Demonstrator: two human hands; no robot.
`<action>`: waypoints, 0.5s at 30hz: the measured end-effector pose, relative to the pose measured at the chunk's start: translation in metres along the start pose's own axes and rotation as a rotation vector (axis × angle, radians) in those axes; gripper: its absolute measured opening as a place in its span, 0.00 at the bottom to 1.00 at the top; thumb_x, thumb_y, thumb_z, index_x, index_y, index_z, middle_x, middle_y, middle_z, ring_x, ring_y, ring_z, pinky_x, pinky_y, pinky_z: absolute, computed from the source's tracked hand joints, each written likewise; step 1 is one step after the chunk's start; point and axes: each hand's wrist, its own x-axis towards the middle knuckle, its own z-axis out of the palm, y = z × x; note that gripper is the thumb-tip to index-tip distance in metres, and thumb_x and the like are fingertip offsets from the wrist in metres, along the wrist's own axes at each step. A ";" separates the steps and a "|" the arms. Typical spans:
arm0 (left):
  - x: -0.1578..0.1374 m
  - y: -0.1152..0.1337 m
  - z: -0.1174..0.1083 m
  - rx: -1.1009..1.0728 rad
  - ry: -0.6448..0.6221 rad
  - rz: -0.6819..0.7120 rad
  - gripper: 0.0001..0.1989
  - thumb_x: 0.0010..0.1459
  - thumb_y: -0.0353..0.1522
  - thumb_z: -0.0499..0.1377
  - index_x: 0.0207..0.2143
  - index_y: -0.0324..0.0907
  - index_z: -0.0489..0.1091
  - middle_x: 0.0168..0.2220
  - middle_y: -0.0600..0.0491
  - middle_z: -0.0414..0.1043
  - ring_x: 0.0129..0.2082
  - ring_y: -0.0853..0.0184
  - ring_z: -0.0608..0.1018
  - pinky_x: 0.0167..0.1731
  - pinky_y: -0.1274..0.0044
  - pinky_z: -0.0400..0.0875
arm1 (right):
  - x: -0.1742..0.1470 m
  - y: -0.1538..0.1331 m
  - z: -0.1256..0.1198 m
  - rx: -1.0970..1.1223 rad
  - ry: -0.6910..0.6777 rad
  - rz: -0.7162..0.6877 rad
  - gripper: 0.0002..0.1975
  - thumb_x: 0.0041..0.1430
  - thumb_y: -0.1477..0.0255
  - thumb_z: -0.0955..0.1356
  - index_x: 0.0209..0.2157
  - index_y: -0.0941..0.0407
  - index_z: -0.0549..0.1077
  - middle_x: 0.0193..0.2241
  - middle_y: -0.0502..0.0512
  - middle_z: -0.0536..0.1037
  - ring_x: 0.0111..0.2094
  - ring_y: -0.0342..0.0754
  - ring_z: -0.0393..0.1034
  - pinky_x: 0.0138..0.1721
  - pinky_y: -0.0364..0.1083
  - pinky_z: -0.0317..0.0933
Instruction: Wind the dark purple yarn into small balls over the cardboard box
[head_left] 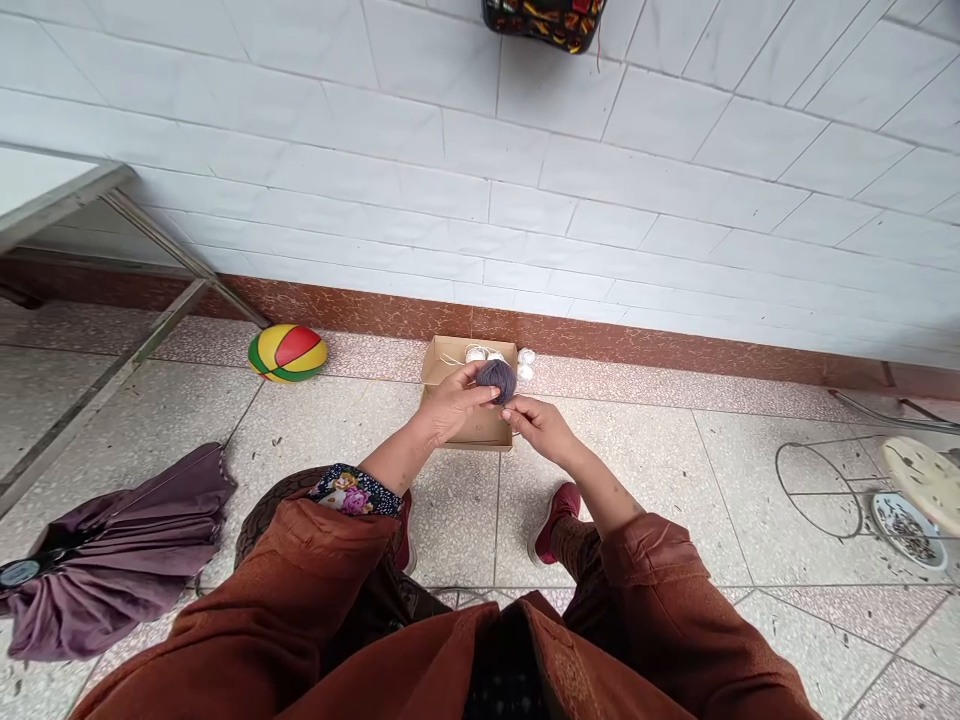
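Observation:
A dark purple-grey ball of yarn [496, 381] is held in my left hand [457, 398], its thumb across the front and fingers behind. My right hand [541, 424] is closed in a pinch at the ball's lower right edge; whatever lies between its fingertips is too small to make out. Both hands are above an open cardboard box [480, 434] on the floor by the wall. White yarn balls [475, 354] lie in the back of the box, partly hidden by the dark ball. More white balls [526, 362] rest on the floor just right of it.
Left of the box lies a red, yellow and green ball [288, 353]. A folded purple umbrella [142, 550] and a metal-legged table [112, 185] are farther left. On the right stand a round-seated stool [922, 475] on its side and a dish [909, 530]. A patterned bag [546, 22] hangs above.

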 end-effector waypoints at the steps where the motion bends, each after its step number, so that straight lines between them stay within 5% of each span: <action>1: 0.001 0.000 -0.002 0.089 0.051 0.026 0.29 0.45 0.37 0.76 0.50 0.42 0.77 0.45 0.50 0.78 0.44 0.62 0.78 0.47 0.70 0.73 | -0.002 -0.005 -0.003 -0.004 -0.009 -0.041 0.20 0.70 0.51 0.70 0.31 0.52 0.76 0.28 0.50 0.75 0.31 0.47 0.68 0.38 0.47 0.65; 4: 0.002 -0.004 -0.007 0.361 0.104 0.104 0.29 0.44 0.36 0.75 0.51 0.43 0.79 0.49 0.48 0.79 0.47 0.58 0.79 0.52 0.66 0.72 | -0.003 -0.016 -0.012 0.006 0.050 -0.098 0.19 0.70 0.50 0.70 0.35 0.51 0.79 0.31 0.52 0.77 0.33 0.49 0.70 0.40 0.49 0.65; 7: -0.001 -0.009 -0.008 0.438 -0.040 0.106 0.30 0.46 0.35 0.75 0.54 0.44 0.79 0.54 0.46 0.79 0.51 0.55 0.79 0.53 0.64 0.73 | 0.002 -0.017 -0.019 0.006 0.224 -0.092 0.20 0.68 0.49 0.71 0.35 0.51 0.79 0.32 0.53 0.78 0.34 0.50 0.70 0.41 0.50 0.66; 11: -0.008 -0.010 -0.003 0.193 -0.331 0.021 0.43 0.49 0.36 0.75 0.68 0.49 0.71 0.56 0.45 0.79 0.55 0.54 0.80 0.55 0.64 0.73 | 0.012 -0.006 -0.018 0.001 0.358 -0.034 0.18 0.66 0.51 0.72 0.31 0.51 0.76 0.30 0.51 0.76 0.35 0.50 0.69 0.43 0.50 0.66; 15: -0.014 -0.003 0.006 -0.056 -0.355 -0.021 0.38 0.50 0.37 0.76 0.65 0.48 0.75 0.60 0.43 0.76 0.58 0.55 0.78 0.54 0.67 0.73 | 0.015 0.007 -0.005 0.045 0.331 0.078 0.15 0.68 0.58 0.70 0.30 0.51 0.73 0.29 0.49 0.75 0.34 0.49 0.68 0.42 0.48 0.65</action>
